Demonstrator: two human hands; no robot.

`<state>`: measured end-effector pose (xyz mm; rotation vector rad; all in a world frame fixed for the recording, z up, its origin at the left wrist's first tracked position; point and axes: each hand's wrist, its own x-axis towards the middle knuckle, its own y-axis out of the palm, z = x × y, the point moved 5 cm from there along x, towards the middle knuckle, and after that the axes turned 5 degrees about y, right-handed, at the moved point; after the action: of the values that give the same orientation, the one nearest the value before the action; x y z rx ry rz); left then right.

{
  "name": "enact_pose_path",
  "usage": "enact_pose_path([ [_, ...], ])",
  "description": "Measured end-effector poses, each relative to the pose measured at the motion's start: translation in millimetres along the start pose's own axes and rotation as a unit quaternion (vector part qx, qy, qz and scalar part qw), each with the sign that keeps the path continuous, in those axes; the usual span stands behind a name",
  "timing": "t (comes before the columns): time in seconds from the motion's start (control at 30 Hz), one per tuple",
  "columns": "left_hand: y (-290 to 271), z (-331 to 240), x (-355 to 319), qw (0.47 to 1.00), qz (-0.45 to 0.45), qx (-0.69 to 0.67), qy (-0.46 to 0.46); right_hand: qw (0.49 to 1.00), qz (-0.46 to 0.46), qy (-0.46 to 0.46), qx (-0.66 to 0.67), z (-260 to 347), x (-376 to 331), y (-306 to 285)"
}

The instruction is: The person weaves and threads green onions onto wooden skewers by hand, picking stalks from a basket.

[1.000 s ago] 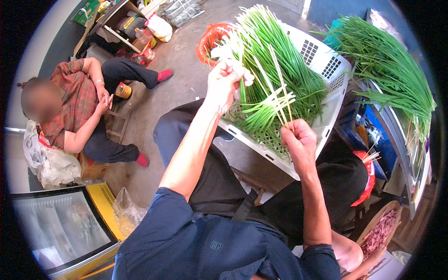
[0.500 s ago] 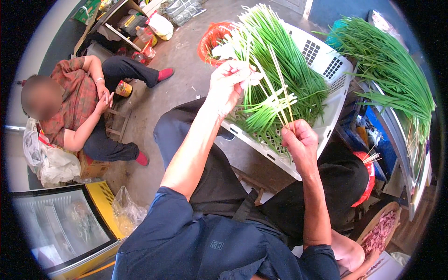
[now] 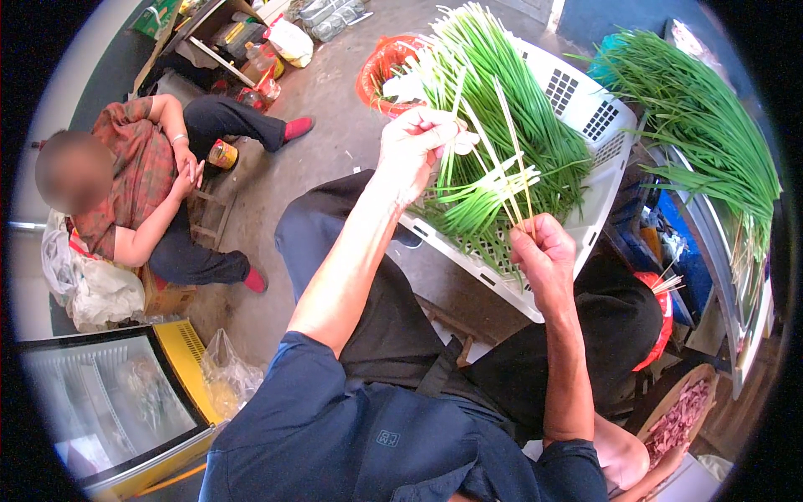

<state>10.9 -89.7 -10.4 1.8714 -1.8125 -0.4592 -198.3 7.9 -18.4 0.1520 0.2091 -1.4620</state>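
My right hand (image 3: 545, 251) is closed around the lower ends of two thin wooden skewers (image 3: 512, 125), which point up and away and spread apart. Folded green chives (image 3: 493, 194) are threaded across both skewers above that hand. To their left, the fingers of my left hand (image 3: 418, 151) pinch a chive (image 3: 457, 94) whose pale end stands up above the fingertips. Beneath both hands is a white plastic basket (image 3: 493, 272), tilted, with a large heap of long chives (image 3: 502, 92) in it, pale ends at the far left.
A red bag-lined container (image 3: 368, 79) stands beyond the basket. Further chives (image 3: 694, 117) lie on a stand at right. A red bag with skewers (image 3: 665, 289) and a bowl of cut meat (image 3: 686, 410) are lower right. Another person (image 3: 146, 176) sits at left, near a yellow-framed glass-topped cabinet (image 3: 180, 360).
Both hands have shifted slightly to the right, the skewers and threaded chives with them. Each hand keeps its grip. At lower right another person's arm has moved near the meat bowl.
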Motion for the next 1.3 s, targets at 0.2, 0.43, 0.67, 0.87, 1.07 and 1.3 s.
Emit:
enact_pose_path([
  [0.2,-8,-4,2,0.999,0.024,-0.032,0.003,1.000,0.002,-0.005,-0.013,1,0,0],
  [0.43,-5,0,-3,0.994,0.033,0.014,-0.102,1.000,-0.008,-0.003,-0.006,-5,-2,-3],
  [0.67,18,39,-25,0.972,0.129,0.071,-0.183,1.000,-0.021,0.012,-0.001,-7,0,-4],
  [0.87,3,39,1,0.969,0.093,0.204,-0.104,0.998,-0.057,0.016,-0.023,-4,3,-10],
  [1.07,-31,23,52,0.729,-0.035,0.673,0.120,0.998,-0.057,0.008,-0.007,-4,2,-12],
  [1.3,-17,28,52,0.581,-0.087,0.771,0.244,0.998,-0.061,-0.004,-0.020,0,1,-12],
])
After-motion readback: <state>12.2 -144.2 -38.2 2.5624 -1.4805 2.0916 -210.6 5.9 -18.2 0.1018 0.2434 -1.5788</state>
